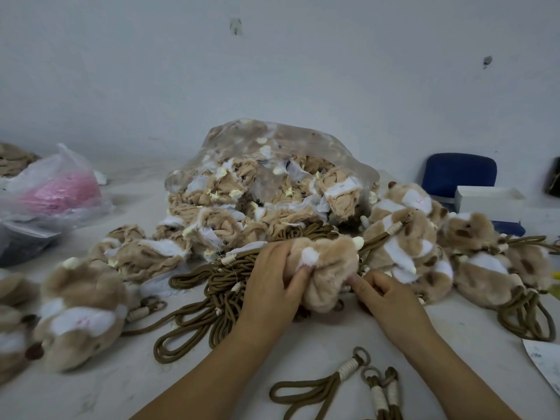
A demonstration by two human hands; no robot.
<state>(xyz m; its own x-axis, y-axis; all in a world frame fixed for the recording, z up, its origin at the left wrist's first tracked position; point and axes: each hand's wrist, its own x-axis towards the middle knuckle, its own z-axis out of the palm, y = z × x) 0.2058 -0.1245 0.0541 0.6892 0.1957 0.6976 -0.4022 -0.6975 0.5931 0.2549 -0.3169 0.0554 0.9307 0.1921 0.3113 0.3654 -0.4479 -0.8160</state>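
A tan and white plush toy [328,268] sits in the middle of the white table [348,338], held between both hands. My left hand [272,286] grips its left side, thumb pressed into the fur. My right hand [391,301] pinches its lower right edge with curled fingers. Under and behind the toy lies a tangle of brown cord loops [212,286]. A short brown cord strap with a ring [327,380] lies near the front edge, between my forearms.
A clear plastic bag [272,165] of unstuffed plush skins spills toward me at the centre back. Finished plush toys pile at the right [424,247] and left [78,313]. A bag with pink contents [57,189] sits far left, a blue chair [457,171] far right.
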